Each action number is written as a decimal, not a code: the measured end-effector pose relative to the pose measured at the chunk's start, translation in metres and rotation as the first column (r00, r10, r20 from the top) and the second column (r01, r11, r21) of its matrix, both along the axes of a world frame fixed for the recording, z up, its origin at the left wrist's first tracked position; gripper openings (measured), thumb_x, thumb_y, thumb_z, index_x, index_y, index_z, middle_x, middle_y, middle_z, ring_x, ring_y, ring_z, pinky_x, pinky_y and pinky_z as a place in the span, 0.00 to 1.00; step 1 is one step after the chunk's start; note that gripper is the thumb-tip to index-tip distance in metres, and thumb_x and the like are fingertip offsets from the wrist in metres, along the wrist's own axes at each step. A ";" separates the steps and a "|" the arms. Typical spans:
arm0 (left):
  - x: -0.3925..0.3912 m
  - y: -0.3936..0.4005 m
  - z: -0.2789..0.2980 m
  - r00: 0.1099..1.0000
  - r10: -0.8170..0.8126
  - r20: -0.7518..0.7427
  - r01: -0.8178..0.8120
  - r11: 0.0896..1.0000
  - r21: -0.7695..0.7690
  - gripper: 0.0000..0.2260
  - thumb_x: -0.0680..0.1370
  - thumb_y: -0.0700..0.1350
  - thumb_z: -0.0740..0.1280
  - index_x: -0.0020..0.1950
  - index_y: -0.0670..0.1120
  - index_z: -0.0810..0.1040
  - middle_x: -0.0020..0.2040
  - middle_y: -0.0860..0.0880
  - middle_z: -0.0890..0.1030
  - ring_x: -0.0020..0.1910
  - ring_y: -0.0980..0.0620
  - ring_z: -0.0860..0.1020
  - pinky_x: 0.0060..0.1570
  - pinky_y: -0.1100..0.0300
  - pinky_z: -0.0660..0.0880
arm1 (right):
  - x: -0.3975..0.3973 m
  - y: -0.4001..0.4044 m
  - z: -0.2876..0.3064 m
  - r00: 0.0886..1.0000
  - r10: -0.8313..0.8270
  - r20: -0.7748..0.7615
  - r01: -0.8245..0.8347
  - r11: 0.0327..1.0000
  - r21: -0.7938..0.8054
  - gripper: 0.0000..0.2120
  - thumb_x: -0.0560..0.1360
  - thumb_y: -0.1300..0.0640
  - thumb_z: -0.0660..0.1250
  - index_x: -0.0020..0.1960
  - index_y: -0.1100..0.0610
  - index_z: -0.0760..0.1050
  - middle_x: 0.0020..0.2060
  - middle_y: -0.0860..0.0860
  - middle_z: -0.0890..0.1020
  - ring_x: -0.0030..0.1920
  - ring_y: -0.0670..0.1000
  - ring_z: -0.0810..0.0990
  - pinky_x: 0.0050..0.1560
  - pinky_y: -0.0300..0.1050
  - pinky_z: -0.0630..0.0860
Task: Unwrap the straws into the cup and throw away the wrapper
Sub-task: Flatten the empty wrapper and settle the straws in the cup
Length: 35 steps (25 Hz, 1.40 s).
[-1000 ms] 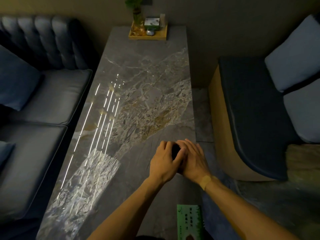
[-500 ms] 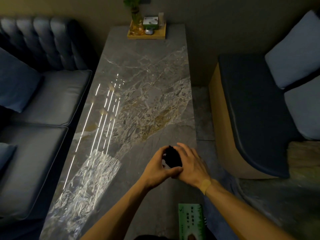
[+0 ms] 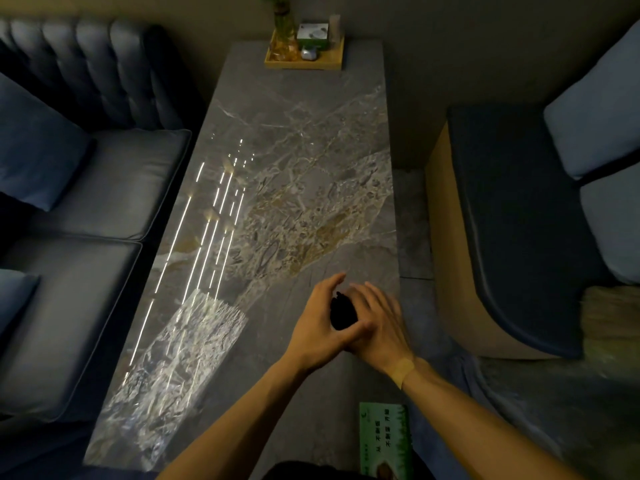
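A small dark object (image 3: 342, 315) sits between my two hands above the near right part of the marble table (image 3: 294, 188); in this dim light I cannot tell whether it is a cup, straws or a wrapper. My left hand (image 3: 320, 329) curls around its left side with the thumb crossing in front. My right hand (image 3: 379, 323) cups its right side, fingers spread forward. A tan plaster is on my right wrist. No straw or wrapper can be made out clearly.
A green printed box (image 3: 384, 441) lies at the table's near right edge. A wooden tray (image 3: 304, 58) with a plant vase and small items stands at the far end. A dark sofa (image 3: 86, 202) runs along the left; a bench (image 3: 512, 216) with cushions is on the right.
Both hands have opened a little around the dark object, so more of it shows between them. My left fingers have lifted and spread forward. The hands stay at the same spot.
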State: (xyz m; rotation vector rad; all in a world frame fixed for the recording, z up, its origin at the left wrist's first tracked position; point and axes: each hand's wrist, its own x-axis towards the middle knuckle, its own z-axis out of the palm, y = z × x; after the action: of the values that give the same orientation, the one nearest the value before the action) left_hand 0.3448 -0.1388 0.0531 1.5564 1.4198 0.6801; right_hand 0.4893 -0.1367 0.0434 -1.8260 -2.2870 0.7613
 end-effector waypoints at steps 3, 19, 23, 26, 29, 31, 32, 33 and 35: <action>0.015 0.003 0.001 0.973 -0.068 -0.218 0.107 0.979 0.171 0.29 0.74 0.68 0.61 0.72 0.58 0.63 0.71 0.56 0.68 0.67 0.60 0.69 0.63 0.64 0.71 | -0.007 -0.005 -0.002 0.998 -0.053 -0.035 0.056 0.994 0.099 0.29 0.69 0.48 0.68 0.69 0.54 0.69 0.65 0.52 0.75 0.71 0.52 0.69 0.75 0.61 0.55; 0.012 0.005 -0.006 0.920 -0.053 -0.389 0.156 0.958 0.240 0.23 0.82 0.60 0.47 0.74 0.55 0.66 0.73 0.53 0.71 0.73 0.54 0.66 0.71 0.54 0.66 | -0.008 -0.007 -0.002 0.996 -0.075 0.051 0.061 0.969 0.239 0.26 0.65 0.51 0.72 0.61 0.58 0.76 0.56 0.54 0.81 0.61 0.57 0.78 0.69 0.63 0.67; 0.001 0.001 -0.001 0.999 -0.011 0.046 0.010 1.000 0.026 0.23 0.79 0.67 0.50 0.73 0.63 0.63 0.71 0.61 0.70 0.69 0.63 0.69 0.67 0.63 0.67 | 0.000 -0.009 -0.005 0.996 -0.076 0.055 0.070 0.992 0.108 0.36 0.63 0.34 0.66 0.66 0.49 0.68 0.65 0.48 0.75 0.71 0.54 0.67 0.72 0.62 0.62; -0.010 -0.009 -0.007 0.911 0.241 0.336 -0.171 0.959 -0.227 0.20 0.78 0.64 0.51 0.69 0.64 0.68 0.65 0.60 0.76 0.61 0.64 0.76 0.59 0.61 0.73 | 0.007 -0.011 -0.008 0.997 -0.080 0.010 0.079 0.995 0.062 0.46 0.59 0.25 0.61 0.71 0.46 0.61 0.71 0.48 0.68 0.74 0.54 0.61 0.71 0.59 0.63; -0.021 -0.023 -0.015 0.895 0.262 0.360 -0.148 0.938 -0.314 0.18 0.77 0.52 0.56 0.65 0.65 0.70 0.63 0.56 0.77 0.55 0.61 0.79 0.53 0.58 0.76 | 0.016 -0.012 -0.011 0.998 -0.069 0.000 0.069 0.997 -0.042 0.50 0.59 0.22 0.60 0.75 0.41 0.52 0.76 0.47 0.57 0.77 0.54 0.51 0.74 0.59 0.58; -0.027 -0.030 -0.019 0.920 0.171 0.353 -0.057 0.949 -0.311 0.26 0.72 0.42 0.60 0.65 0.66 0.70 0.64 0.56 0.75 0.56 0.60 0.79 0.50 0.59 0.78 | 0.023 -0.011 -0.010 0.998 -0.067 -0.023 0.065 0.995 -0.075 0.50 0.59 0.23 0.62 0.75 0.38 0.51 0.77 0.46 0.54 0.77 0.53 0.49 0.75 0.57 0.57; -0.029 -0.032 -0.020 0.933 0.132 0.335 -0.021 0.949 -0.314 0.29 0.71 0.39 0.62 0.65 0.68 0.70 0.65 0.57 0.75 0.57 0.60 0.78 0.49 0.62 0.79 | 0.025 -0.012 -0.009 0.996 -0.068 -0.051 0.064 0.995 -0.078 0.48 0.60 0.24 0.63 0.75 0.38 0.52 0.77 0.45 0.53 0.77 0.53 0.49 0.74 0.57 0.57; -0.030 -0.033 -0.021 0.944 0.108 0.312 -0.003 0.947 -0.320 0.29 0.71 0.39 0.65 0.63 0.69 0.70 0.65 0.57 0.75 0.58 0.60 0.78 0.49 0.64 0.79 | 0.027 -0.012 -0.008 0.994 -0.070 -0.085 0.063 0.995 -0.076 0.46 0.61 0.26 0.64 0.74 0.37 0.54 0.77 0.45 0.54 0.76 0.52 0.50 0.74 0.56 0.59; -0.031 -0.032 -0.021 0.960 0.103 0.262 -0.015 0.948 -0.318 0.24 0.73 0.43 0.71 0.60 0.69 0.71 0.63 0.56 0.76 0.57 0.59 0.78 0.49 0.64 0.80 | 0.028 -0.014 -0.005 0.985 -0.080 -0.153 0.072 0.996 -0.059 0.40 0.65 0.30 0.65 0.73 0.38 0.59 0.76 0.46 0.58 0.74 0.52 0.55 0.71 0.55 0.64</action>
State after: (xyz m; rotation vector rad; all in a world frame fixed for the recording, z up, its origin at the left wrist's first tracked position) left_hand 0.3137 -0.1709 0.0320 1.1274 1.2957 0.6427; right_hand 0.5176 -0.1509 0.0384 -1.7951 -2.1075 0.9259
